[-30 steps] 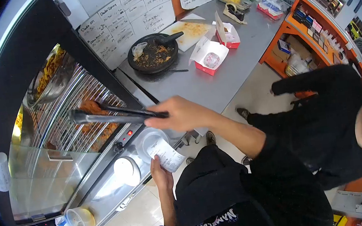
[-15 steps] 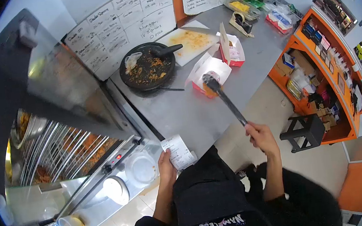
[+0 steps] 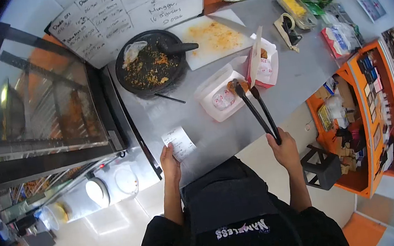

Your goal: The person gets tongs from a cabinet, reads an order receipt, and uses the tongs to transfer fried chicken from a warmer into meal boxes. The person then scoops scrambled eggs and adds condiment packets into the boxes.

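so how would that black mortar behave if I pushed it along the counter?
The mortar looks thick and stone-like, so probably heavy. Wide and low, it seems unlikely to tip. The pestle, lying across its rim, might shift.

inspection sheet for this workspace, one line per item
surface: steel counter, dark smudges around the mortar
job's things: near carton open, round wrapped packet inside, fried piece at the tongs' tips; far carton open
clutter: crumbs and crumpled plastic in mortar; cutting board stained orange, knife on it
hands: left hand holds receipt; right hand grips tongs
cables: nothing seen on counter
surroundings: whiteboard behind counter; black stool near orange shelving
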### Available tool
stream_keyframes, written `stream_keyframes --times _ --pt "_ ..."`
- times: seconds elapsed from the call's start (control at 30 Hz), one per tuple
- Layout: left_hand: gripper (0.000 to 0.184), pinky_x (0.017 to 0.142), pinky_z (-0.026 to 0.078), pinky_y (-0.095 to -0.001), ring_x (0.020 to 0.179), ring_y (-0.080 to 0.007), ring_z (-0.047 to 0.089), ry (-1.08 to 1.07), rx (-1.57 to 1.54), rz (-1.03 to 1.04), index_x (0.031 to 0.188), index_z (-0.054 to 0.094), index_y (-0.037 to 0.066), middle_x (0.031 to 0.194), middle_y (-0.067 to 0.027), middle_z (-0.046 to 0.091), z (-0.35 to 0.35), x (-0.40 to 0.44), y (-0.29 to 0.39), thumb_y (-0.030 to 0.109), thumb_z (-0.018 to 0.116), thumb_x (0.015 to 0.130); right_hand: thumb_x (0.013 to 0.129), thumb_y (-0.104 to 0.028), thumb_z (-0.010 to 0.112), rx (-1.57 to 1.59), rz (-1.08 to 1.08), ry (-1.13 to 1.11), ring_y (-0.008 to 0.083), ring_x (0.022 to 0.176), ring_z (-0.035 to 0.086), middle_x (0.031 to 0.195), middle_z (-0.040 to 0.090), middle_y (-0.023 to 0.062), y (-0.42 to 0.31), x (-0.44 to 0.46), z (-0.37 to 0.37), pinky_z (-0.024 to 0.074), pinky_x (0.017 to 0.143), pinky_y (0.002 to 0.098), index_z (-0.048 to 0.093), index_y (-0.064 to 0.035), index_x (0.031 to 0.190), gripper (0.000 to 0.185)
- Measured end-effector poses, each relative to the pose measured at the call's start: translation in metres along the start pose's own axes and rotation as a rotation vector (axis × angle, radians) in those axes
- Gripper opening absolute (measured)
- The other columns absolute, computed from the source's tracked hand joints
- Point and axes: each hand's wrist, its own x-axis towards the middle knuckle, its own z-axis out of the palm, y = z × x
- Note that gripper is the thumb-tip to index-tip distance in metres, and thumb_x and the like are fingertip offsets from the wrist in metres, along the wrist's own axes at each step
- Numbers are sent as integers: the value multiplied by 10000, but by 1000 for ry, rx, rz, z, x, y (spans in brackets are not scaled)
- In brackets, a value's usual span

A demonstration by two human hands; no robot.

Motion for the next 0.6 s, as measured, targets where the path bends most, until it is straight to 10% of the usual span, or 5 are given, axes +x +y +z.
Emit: stream_keyframes --times 0.33,0.6 --pt "315 782 460 -271 899 -117 576 -46 305 127 1253 505 18 1016 -65 621 17 -5 -20 95 500 947 929 -318 568 112 68 -264 103 672 545 703 594 70 29 -32 -64 440 570 270 618 57 963 380" --pt "318 790 488 -310 876 -182 623 -370 833 455 1135 631 71 1026 -142 665 118 -85 -17 -15 464 879 1000 -347 409 1282 175 -547 112 597 478 820 502 44 -52 3 -33 386 468 247 488 -20 1145 366"
